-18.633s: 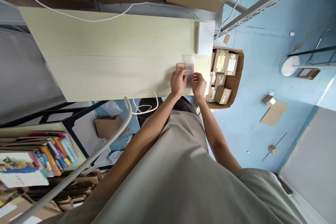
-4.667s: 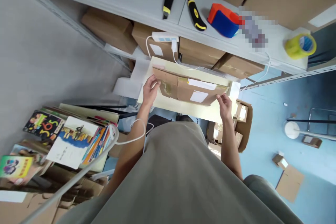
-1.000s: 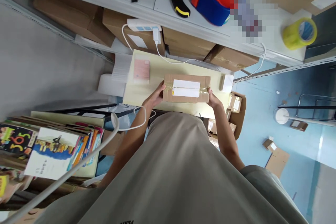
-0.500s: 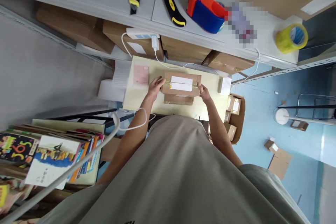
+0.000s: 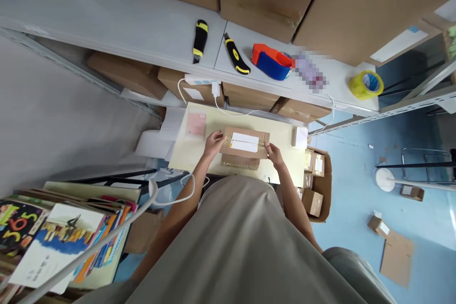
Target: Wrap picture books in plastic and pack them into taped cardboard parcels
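Note:
A taped cardboard box (image 5: pixel 245 154) with a white label (image 5: pixel 244 142) on its top face is between my two hands. My left hand (image 5: pixel 214 143) grips its left end, fingers at the taped edge. At the right end, my right hand (image 5: pixel 273 154) has its thumb and fingers closed on the cardboard. Just below it in view, nearer my body, another brown cardboard piece or box (image 5: pixel 240 162) lies on the pale yellow table (image 5: pixel 278 173). The undersides of both hands are hidden.
A pink sheet (image 5: pixel 195 124) and a small white box (image 5: pixel 300 137) rest on the table. On the shelf above are two utility knives (image 5: pixel 200 40) (image 5: pixel 236 56), a tape dispenser (image 5: pixel 271 62) and a yellow tape roll (image 5: pixel 366 84). Books (image 5: pixel 64 232) and a white cable arm (image 5: pixel 124 223) stand lower left.
The camera view has tilted upward, so the table and shelf appear lower and more boxes show at the top. Both hands still hold the labelled box, which looks slightly turned clockwise.

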Demonstrator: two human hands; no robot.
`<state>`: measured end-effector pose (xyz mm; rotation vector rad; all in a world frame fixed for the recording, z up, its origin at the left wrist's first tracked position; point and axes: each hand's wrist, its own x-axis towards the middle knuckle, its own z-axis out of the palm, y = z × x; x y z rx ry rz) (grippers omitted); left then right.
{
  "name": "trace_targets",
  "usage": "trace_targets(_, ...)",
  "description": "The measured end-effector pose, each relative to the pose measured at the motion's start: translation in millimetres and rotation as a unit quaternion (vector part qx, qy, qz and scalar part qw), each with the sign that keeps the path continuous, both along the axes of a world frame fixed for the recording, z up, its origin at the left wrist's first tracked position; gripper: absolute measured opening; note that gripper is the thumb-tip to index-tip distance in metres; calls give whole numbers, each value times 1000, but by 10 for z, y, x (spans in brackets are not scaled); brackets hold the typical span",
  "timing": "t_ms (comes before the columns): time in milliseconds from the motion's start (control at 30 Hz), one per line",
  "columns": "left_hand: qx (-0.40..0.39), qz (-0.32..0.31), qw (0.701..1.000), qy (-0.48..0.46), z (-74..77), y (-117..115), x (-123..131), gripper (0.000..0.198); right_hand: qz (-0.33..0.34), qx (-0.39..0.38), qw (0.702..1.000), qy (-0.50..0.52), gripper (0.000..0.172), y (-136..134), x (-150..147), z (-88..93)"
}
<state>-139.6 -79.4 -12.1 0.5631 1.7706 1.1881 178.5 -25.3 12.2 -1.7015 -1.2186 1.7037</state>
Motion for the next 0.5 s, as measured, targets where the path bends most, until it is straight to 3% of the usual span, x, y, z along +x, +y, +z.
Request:
trace_targets(133,10,-16,998,57,70,47,10,44,22,58,989,-135,77,38,-40,148)
trace_targets(267,4,-46,989,140,305,38,28,34,88,150,944,-280,58,146,-147,539)
trace_targets(367,121,-48,962,242,657,239,94,33,102,341,895,-268,53,491,-369,1059)
trace_targets(433,224,-63,935,269,959,525,170,33,99,463,847,-240,53,880,-588,1500)
trace_targets(500,277,-73,918,273,1292,883,257,34,96,539,803,-234,57,1337,-842,1989)
